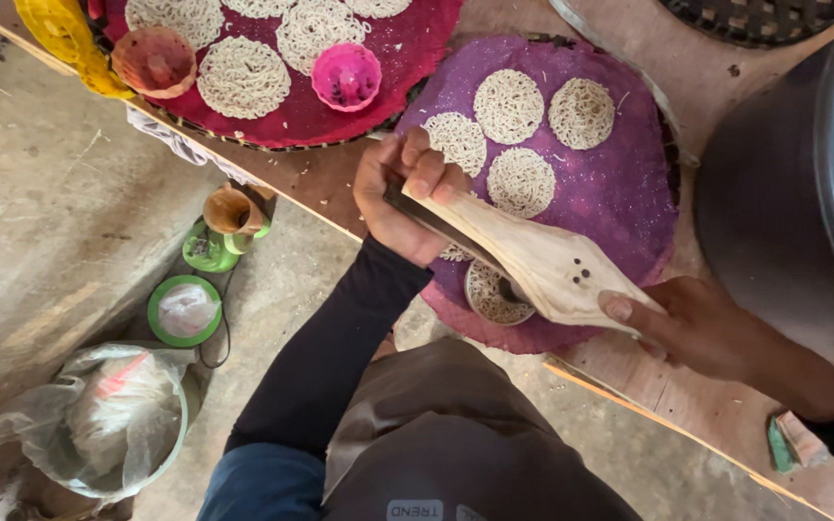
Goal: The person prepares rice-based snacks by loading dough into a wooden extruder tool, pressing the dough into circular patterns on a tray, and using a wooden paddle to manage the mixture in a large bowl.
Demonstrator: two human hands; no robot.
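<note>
Pale wood forms the long two-handled noodle press (523,253), held level over the round purple woven mat (629,183) on the wooden table (340,178). The left hand (403,198) is wrapped tight around one handle; the right hand (692,328) pinches the other end. Under the press a fresh disc of thin noodles (494,297) lies on the mat, near four other noodle rounds (509,104). A red mat (407,48) with small cups lies beside.

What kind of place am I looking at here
Probably a small home or village food workshop making pressed noodle rounds by hand. Noodle nests sit on a purple mat, the left hand and right hand work a wooden press, over a bare concrete floor.
</note>
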